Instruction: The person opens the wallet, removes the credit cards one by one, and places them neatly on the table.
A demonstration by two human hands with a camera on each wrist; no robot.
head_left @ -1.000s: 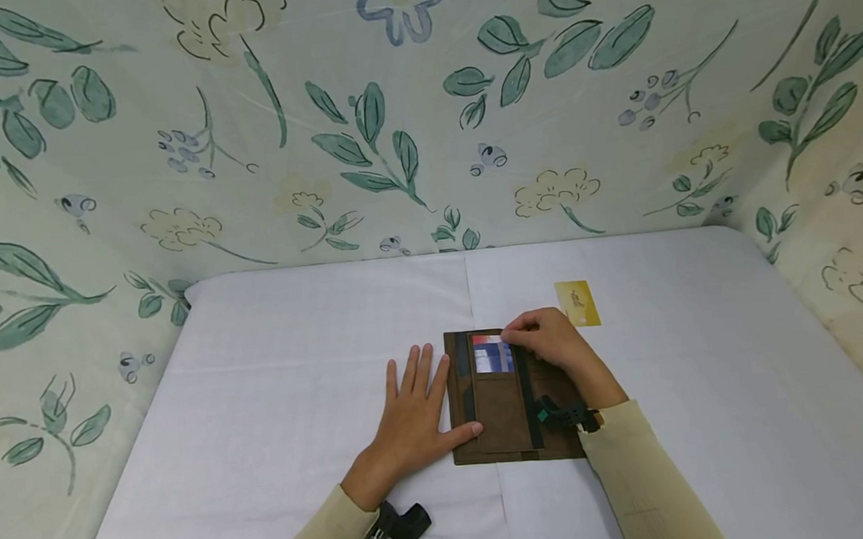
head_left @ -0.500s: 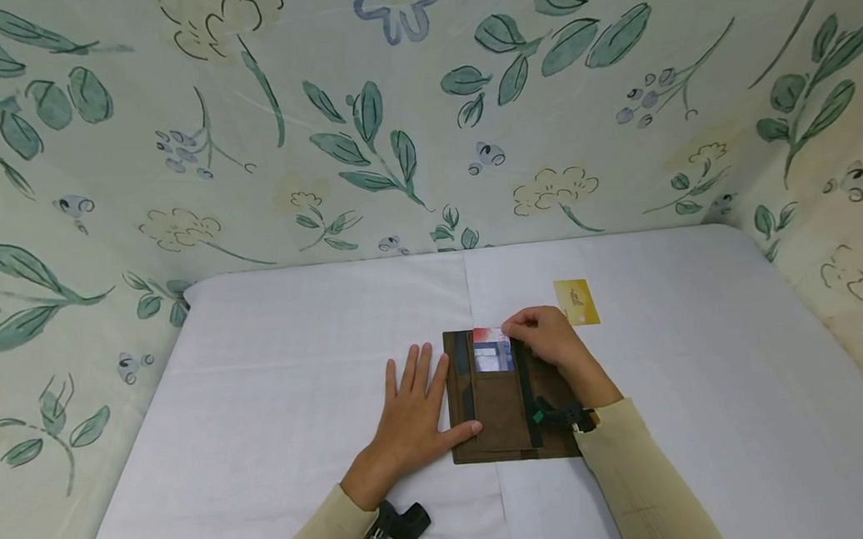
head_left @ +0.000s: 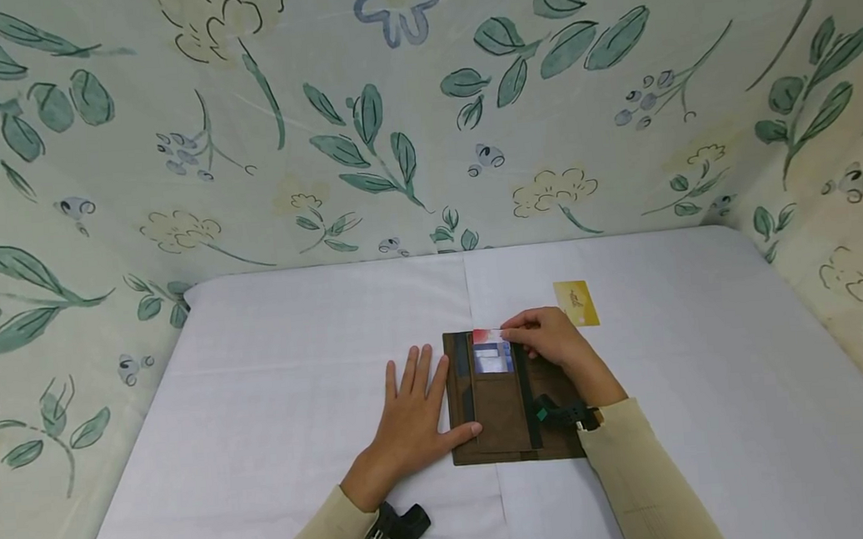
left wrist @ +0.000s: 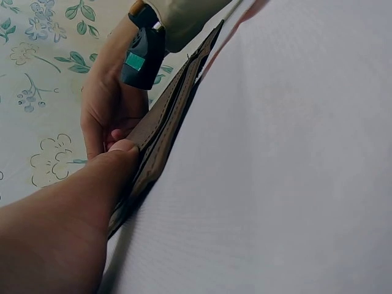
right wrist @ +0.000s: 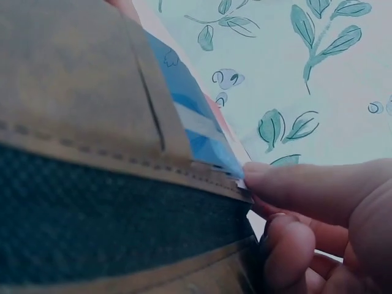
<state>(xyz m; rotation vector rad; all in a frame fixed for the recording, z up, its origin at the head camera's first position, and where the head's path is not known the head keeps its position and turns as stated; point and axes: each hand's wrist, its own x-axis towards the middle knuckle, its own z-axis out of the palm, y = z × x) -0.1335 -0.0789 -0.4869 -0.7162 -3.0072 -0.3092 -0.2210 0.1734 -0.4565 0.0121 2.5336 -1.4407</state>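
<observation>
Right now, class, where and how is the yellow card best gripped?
Probably pinch the yellow card by its right edge, coming from the right: it lies flat on the white cloth, so a thin edge must be lifted, and in the head view the right hand hides its near left corner.

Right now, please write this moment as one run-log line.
left hand: fingers spread, thumb on wallet | right hand: pinches corner of pocketed cards | yellow card: flat on table, beyond wallet
</observation>
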